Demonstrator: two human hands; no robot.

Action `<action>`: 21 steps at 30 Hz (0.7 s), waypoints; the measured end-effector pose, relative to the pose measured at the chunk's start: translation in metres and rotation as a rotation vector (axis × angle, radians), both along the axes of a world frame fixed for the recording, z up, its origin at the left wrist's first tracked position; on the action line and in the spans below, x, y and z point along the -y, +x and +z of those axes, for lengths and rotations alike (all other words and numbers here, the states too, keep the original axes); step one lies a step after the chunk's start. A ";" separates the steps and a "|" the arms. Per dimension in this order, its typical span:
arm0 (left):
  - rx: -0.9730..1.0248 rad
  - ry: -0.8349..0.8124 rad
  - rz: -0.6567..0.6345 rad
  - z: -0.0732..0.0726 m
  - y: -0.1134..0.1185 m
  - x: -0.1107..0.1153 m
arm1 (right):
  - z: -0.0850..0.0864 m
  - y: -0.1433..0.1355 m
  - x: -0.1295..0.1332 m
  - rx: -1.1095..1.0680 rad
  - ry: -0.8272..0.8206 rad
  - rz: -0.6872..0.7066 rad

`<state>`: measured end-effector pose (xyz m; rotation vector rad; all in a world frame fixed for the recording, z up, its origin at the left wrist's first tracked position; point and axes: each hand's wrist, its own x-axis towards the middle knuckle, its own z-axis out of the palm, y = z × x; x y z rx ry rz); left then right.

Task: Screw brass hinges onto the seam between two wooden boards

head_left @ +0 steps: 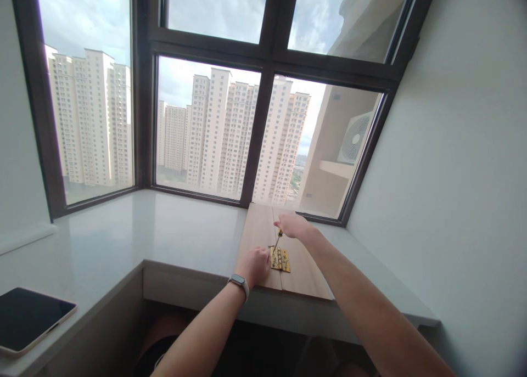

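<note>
My right hand (289, 225) is closed around the handle of a screwdriver (278, 239), yellow and black with a thin metal shaft. Its shaft slants down to the left leaf of a gold-coloured hinge (281, 260), which has dark marks on it. The hinge lies unfolded across the seam between two light wooden boards (307, 281). At the hinge's left edge rests my left hand (254, 265), fingers curled in beside the screwdriver tip. What those fingertips hold, if anything, is hidden. A watch (239, 281) is on my left wrist.
The boards lie on a white window ledge (189, 231), reaching from its front edge back to the window frame (193, 194). A tablet (31, 318) with a dark screen lies at the lower left. A pale wall (465, 163) bounds the right side.
</note>
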<state>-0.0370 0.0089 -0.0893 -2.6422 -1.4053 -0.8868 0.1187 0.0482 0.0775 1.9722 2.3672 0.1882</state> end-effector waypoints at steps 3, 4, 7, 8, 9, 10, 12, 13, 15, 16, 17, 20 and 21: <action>-0.001 -0.001 0.000 0.000 0.000 0.000 | 0.001 0.000 -0.001 0.008 -0.032 0.016; 0.000 -0.001 0.000 -0.001 -0.001 0.000 | 0.001 0.001 -0.002 0.008 -0.034 0.027; -0.002 -0.002 0.001 -0.001 -0.001 -0.001 | 0.002 0.003 -0.002 0.001 -0.041 0.060; -0.002 -0.002 0.001 -0.001 -0.001 -0.001 | 0.002 0.003 -0.002 -0.002 -0.045 0.071; -0.002 -0.001 -0.001 -0.002 -0.001 -0.001 | 0.002 0.004 -0.001 -0.005 -0.049 0.078; -0.001 0.002 -0.003 -0.002 -0.001 -0.001 | 0.002 0.004 -0.001 -0.011 -0.050 0.080; -0.001 0.008 -0.002 -0.003 0.000 -0.002 | 0.002 0.006 0.000 -0.039 -0.037 0.072; -0.003 0.009 0.001 -0.003 0.000 -0.002 | 0.002 0.006 0.000 -0.058 -0.026 0.065; -0.007 0.008 0.008 -0.003 0.000 -0.002 | 0.001 0.007 0.001 -0.088 -0.003 0.043; -0.007 0.008 0.012 -0.003 0.000 -0.002 | 0.000 0.007 0.002 -0.095 0.005 0.030; -0.007 0.007 0.013 -0.003 0.000 -0.002 | 0.000 0.007 0.003 -0.098 0.012 0.017; -0.008 0.005 0.006 -0.001 0.000 -0.001 | -0.001 0.005 0.005 -0.102 0.023 -0.025; -0.010 0.004 0.003 -0.001 0.000 0.000 | -0.001 0.005 0.005 -0.100 0.025 -0.036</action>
